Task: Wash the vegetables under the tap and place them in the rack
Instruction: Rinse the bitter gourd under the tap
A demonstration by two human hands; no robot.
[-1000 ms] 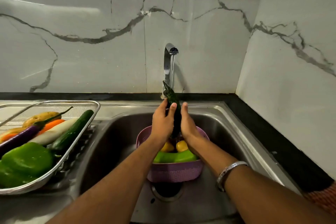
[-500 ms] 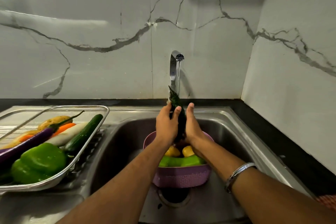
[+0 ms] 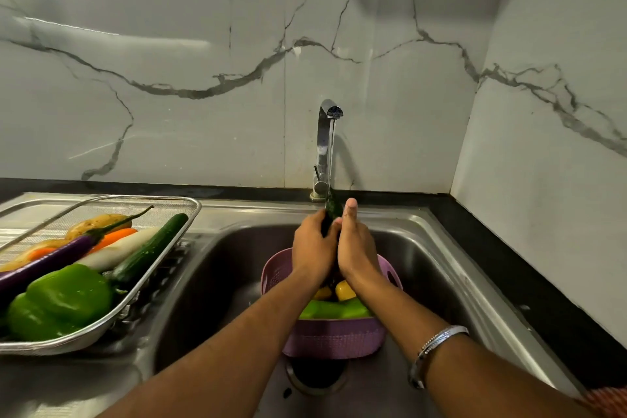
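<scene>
While both hands, left hand (image 3: pixel 314 244) and right hand (image 3: pixel 356 248), clasp a dark green vegetable (image 3: pixel 333 209) under the tap (image 3: pixel 326 146), the rack (image 3: pixel 163 268) looks pretty full, with only a few left in the purple basket (image 3: pixel 334 338).

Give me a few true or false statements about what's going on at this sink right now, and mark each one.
1. Both hands hold a dark green vegetable under the tap. True.
2. The purple colander sits on the counter. False: it sits in the sink.
3. The rack holds a green bell pepper. True.
4. The bracelet is on the left wrist. False: the right.
5. The colander is empty. False: yellow and green vegetables lie inside.
</scene>
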